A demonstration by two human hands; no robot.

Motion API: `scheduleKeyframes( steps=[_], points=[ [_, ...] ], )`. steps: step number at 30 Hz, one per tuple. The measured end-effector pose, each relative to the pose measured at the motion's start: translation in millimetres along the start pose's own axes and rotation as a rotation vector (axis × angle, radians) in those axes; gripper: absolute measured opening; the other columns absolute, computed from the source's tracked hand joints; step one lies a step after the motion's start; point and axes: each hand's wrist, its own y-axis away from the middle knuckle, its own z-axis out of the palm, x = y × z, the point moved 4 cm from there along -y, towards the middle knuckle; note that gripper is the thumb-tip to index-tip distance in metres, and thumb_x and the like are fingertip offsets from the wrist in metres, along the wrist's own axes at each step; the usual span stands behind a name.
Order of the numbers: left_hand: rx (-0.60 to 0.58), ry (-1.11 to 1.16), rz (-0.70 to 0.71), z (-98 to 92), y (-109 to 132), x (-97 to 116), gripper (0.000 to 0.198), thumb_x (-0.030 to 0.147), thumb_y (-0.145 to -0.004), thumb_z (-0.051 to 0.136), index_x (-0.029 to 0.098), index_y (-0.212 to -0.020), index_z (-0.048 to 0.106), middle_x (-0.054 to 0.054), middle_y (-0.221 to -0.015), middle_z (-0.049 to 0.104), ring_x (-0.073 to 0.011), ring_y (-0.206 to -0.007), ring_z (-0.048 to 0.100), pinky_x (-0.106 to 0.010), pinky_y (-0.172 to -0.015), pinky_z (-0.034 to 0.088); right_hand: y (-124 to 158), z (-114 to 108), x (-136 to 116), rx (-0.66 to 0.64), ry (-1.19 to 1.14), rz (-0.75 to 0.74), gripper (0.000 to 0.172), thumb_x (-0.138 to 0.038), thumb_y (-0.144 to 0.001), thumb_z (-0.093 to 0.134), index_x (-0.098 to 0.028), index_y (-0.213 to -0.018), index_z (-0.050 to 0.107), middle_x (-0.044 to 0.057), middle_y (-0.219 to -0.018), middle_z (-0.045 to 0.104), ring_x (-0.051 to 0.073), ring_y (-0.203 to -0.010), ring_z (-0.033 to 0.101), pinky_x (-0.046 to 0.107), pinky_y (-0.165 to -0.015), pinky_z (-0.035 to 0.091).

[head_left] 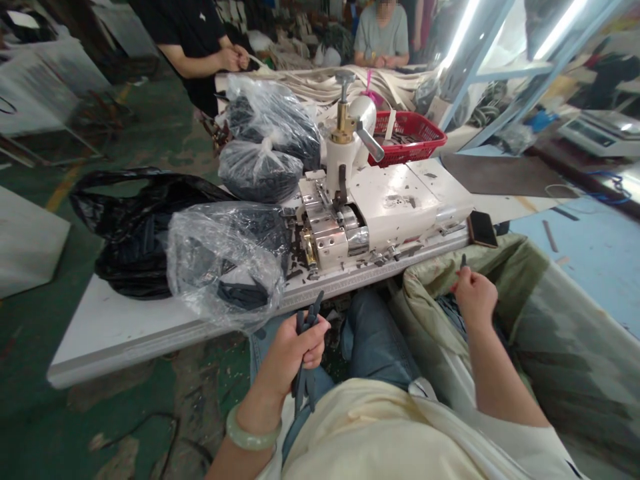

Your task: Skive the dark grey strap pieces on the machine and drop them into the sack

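Observation:
My left hand (295,350), with a pale green bangle on its wrist, is closed around a bundle of dark grey strips (304,387) over my lap. Their ends stick out above and below the fist. Over the mouth of a greenish sack (425,283) on the right, my right hand (476,298) pinches a small dark strip (463,260), of which only the tip shows. More dark strips (450,310) lie inside the sack, partly hidden. A cream skiving machine (400,200) stands on the table in front of me, with dark scraps around its metal head.
Clear plastic bags (227,260) and a black bag (135,233) of dark pieces crowd the table's left. A red basket (407,140) sits behind the machine, and a phone (483,229) lies at its right end. Two people work at the far side among pale strips (400,83).

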Motion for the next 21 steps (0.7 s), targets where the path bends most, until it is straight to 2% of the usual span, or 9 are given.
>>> scheduleKeyframes(
  steps=[2,4,6,8,10,12,16,18,21],
  points=[
    [-0.027,-0.008,-0.02,5.3,-3.4,-2.6,0.029,0.035,-0.072,0.074,0.017,-0.079,0.053,0.011,-0.046,0.034,-0.0023,-0.037,0.026,-0.015,-0.037,0.021,2.6,-21.2,23.4,0.097,0.235,-0.039,0.057,-0.053,-0.081,0.053,-0.002,-0.105,0.064,0.026,-0.088,0.067,0.035,-0.084,0.062,0.046,-0.072,0.044],
    [-0.07,-0.015,-0.048,13.6,-8.3,-6.5,0.029,0.036,-0.071,0.075,0.017,-0.079,0.053,0.011,-0.046,0.034,-0.0025,-0.037,0.027,-0.015,-0.036,0.021,19.0,-21.1,14.3,-0.007,0.114,-0.097,0.061,-0.052,-0.08,0.058,-0.003,-0.117,0.06,0.025,-0.099,0.066,0.033,-0.09,0.061,0.045,-0.078,0.044],
    [-0.121,-0.026,-0.072,23.8,-12.2,-10.5,0.03,0.037,-0.071,0.074,0.017,-0.079,0.053,0.011,-0.045,0.034,-0.0027,-0.036,0.027,-0.015,-0.035,0.021,50.9,0.7,-22.3,-0.353,-0.259,-0.14,0.055,-0.053,-0.084,0.054,-0.01,-0.117,0.062,0.015,-0.091,0.067,0.023,-0.077,0.06,0.037,-0.071,0.047],
    [-0.165,-0.041,-0.093,32.7,-12.7,-13.7,0.03,0.038,-0.072,0.074,0.017,-0.08,0.054,0.012,-0.043,0.034,-0.0029,-0.035,0.027,-0.015,-0.035,0.022,95.5,30.2,-73.4,-0.8,-0.654,-0.147,0.052,-0.055,-0.087,0.051,-0.015,-0.119,0.062,0.005,-0.078,0.063,0.014,-0.059,0.052,0.027,-0.055,0.043],
    [-0.179,-0.041,-0.106,36.4,-8.7,-15.6,0.03,0.038,-0.072,0.074,0.017,-0.081,0.053,0.011,-0.045,0.036,-0.0029,-0.036,0.028,-0.015,-0.035,0.022,134.3,51.8,-118.1,-1.057,-0.858,-0.162,0.047,-0.054,-0.087,0.053,-0.015,-0.11,0.066,-0.002,-0.061,0.052,0.008,-0.047,0.038,0.022,-0.045,0.033],
    [-0.161,-0.025,-0.11,33.0,-0.9,-16.0,0.03,0.037,-0.072,0.074,0.017,-0.083,0.054,0.011,-0.047,0.037,-0.0026,-0.036,0.028,-0.015,-0.035,0.023,154.1,64.6,-144.8,-1.077,-0.959,-0.144,0.041,-0.052,-0.088,0.054,-0.014,-0.092,0.069,-0.006,-0.051,0.042,0.006,-0.043,0.031,0.021,-0.042,0.027],
    [-0.091,0.017,-0.12,14.1,15.9,-15.3,0.028,0.035,-0.074,0.072,0.015,-0.087,0.058,0.011,-0.049,0.035,-0.0017,-0.037,0.026,-0.014,-0.035,0.021,151.8,71.2,-154.9,-0.89,-1.056,-0.029,0.037,-0.048,-0.087,0.056,-0.015,-0.071,0.062,-0.007,-0.045,0.038,0.005,-0.038,0.029,0.019,-0.037,0.023],
    [-0.064,0.035,-0.121,7.4,19.6,-15.0,0.027,0.034,-0.075,0.072,0.015,-0.087,0.058,0.011,-0.05,0.035,-0.0014,-0.038,0.026,-0.013,-0.035,0.021,151.7,71.1,-155.8,-0.961,-1.067,-0.026,0.034,-0.048,-0.085,0.059,-0.016,-0.078,0.064,-0.006,-0.05,0.045,0.004,-0.037,0.032,0.018,-0.035,0.025],
    [-0.083,0.041,-0.13,9.8,18.7,-16.1,0.028,0.035,-0.073,0.074,0.015,-0.084,0.057,0.011,-0.05,0.037,-0.0014,-0.037,0.027,-0.013,-0.035,0.021,166.3,70.1,-161.2,-1.235,-1.076,-0.074,0.037,-0.052,-0.084,0.059,-0.016,-0.09,0.065,-0.006,-0.055,0.048,0.005,-0.037,0.036,0.018,-0.034,0.03]
  ],
)
